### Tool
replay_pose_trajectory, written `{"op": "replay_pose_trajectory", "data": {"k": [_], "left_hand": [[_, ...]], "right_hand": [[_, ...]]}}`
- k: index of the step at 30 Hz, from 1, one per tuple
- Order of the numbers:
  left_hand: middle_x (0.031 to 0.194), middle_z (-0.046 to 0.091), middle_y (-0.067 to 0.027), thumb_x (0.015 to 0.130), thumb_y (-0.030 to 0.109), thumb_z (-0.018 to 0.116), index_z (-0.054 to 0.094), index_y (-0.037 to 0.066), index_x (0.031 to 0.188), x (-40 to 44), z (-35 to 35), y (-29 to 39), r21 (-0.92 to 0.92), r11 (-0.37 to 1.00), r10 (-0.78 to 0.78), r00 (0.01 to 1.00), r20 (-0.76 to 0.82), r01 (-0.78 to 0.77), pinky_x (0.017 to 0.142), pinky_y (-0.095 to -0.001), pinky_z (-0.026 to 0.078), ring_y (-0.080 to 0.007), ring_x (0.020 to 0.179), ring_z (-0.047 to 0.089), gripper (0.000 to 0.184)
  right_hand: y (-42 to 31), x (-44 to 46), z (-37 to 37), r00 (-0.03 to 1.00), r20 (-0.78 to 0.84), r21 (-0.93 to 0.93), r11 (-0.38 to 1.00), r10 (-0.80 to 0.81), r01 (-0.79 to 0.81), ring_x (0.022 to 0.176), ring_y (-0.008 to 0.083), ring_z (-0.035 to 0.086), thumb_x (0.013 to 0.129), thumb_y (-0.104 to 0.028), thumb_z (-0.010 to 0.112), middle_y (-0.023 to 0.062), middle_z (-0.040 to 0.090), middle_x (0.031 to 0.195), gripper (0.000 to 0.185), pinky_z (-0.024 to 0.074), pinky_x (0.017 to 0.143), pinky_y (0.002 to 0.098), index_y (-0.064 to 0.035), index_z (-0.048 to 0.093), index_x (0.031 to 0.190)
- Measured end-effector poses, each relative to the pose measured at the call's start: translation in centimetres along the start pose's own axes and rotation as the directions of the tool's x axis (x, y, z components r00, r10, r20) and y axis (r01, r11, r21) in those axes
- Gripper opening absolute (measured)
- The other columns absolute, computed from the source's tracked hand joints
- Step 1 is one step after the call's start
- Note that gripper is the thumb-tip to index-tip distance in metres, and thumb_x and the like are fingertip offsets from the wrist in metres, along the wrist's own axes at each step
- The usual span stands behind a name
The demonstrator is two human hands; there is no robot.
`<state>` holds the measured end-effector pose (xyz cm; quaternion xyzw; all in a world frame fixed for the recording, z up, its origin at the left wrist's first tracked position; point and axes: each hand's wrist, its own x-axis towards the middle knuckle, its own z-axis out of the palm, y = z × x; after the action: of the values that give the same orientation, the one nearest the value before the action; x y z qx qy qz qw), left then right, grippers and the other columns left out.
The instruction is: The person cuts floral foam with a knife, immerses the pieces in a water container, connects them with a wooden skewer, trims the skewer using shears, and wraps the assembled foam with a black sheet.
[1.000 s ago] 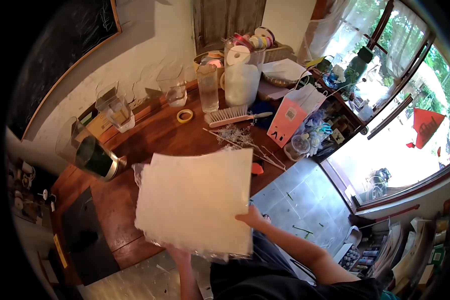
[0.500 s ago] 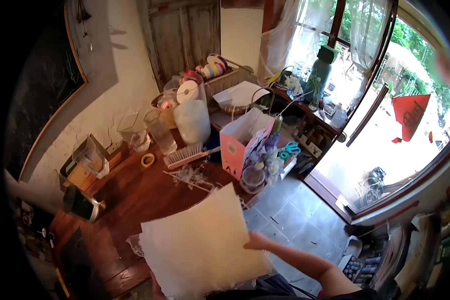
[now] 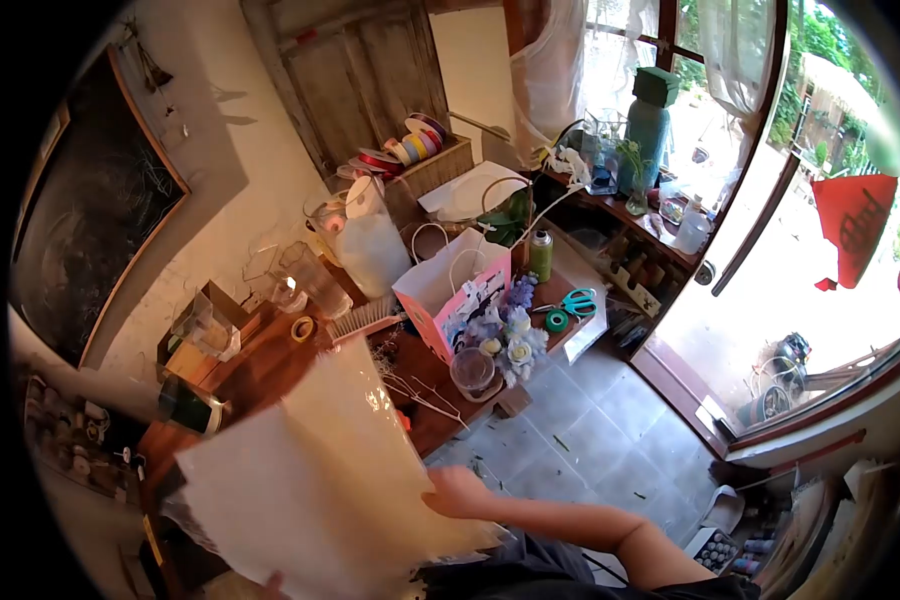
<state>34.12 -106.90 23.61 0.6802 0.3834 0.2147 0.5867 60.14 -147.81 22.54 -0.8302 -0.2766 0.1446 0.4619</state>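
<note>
A large stack of pale, thin sheets (image 3: pixel 300 480) with clear wrap at its edges is held over the near side of the wooden table (image 3: pixel 255 375). My right hand (image 3: pixel 457 493) grips its right edge, fingers closed. At the bottom edge, only the fingertips of my left hand (image 3: pixel 273 584) show; the rest is hidden beneath the stack. The sheets bend along the middle. Beyond them lie a brush (image 3: pixel 365 318), dry twigs (image 3: pixel 425 395) and a yellow tape roll (image 3: pixel 303 328).
A pink paper bag (image 3: pixel 435 310), flowers (image 3: pixel 518 345), a plastic cup (image 3: pixel 472 370) and teal scissors (image 3: pixel 578 302) stand to the right. Glass vases (image 3: pixel 315 280) line the wall side. A green vase (image 3: pixel 188 405) is at the left.
The view has swung right and up. The stack sits lower and further left in view, and its sheets now bend. My right hand still holds its edge; my left hand is mostly hidden.
</note>
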Motion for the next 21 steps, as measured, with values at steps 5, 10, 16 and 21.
{"op": "replay_pose_trajectory", "data": {"k": [5,10,16,21], "left_hand": [[0.135,0.054,-0.0181,0.073,0.005,0.079,0.043,0.000,0.142,1.8,1.1,10.3,-0.075,0.960,0.266,0.963,-0.052,-0.269,0.099,-0.0404,0.048,-0.0311,0.117,0.058,0.078],[0.133,0.055,-0.0188,0.073,-0.003,0.076,0.041,-0.003,0.142,4.9,14.9,25.3,-0.160,0.847,0.494,0.862,-0.113,-0.507,0.100,-0.0426,0.046,-0.0305,0.119,0.057,0.077],[0.120,0.063,-0.0138,0.080,0.010,0.077,0.052,-0.002,0.133,7.9,35.5,42.4,-0.198,0.708,0.699,0.713,0.055,-0.678,0.093,-0.0343,0.049,-0.0241,0.107,0.062,0.060],[0.105,0.069,-0.0097,0.078,0.013,0.078,0.060,0.000,0.120,15.9,51.8,48.9,-0.278,0.579,0.807,0.587,0.062,-0.767,0.078,-0.0319,0.052,-0.0180,0.090,0.066,0.048]], "right_hand": [[-4.2,3.8,-13.3,0.997,-0.033,0.014,0.997,-0.075,0.075,0.081,0.0430,0.065,0.076,-0.027,0.074,0.0264,0.066,0.082,0.034,0.0510,0.071,0.0495,0.0019,0.067,0.093],[-8.4,10.6,-28.5,0.980,-0.179,-0.073,0.994,-0.088,0.076,0.085,0.0307,0.068,0.072,-0.027,0.080,0.0213,0.071,0.094,0.047,0.0529,0.076,0.0426,0.0039,0.068,0.105],[-10.8,21.9,-46.6,0.844,-0.441,0.045,0.932,-0.304,0.360,0.086,0.0199,0.068,0.073,-0.007,0.078,0.0148,0.070,0.098,0.046,0.0544,0.079,0.0336,0.0057,0.063,0.115],[-10.9,27.9,-58.1,0.779,-0.489,-0.321,0.911,-0.393,0.259,0.078,0.0210,0.070,0.073,-0.014,0.075,0.0127,0.072,0.087,0.034,0.0555,0.073,0.0331,0.0049,0.070,0.102]]}}
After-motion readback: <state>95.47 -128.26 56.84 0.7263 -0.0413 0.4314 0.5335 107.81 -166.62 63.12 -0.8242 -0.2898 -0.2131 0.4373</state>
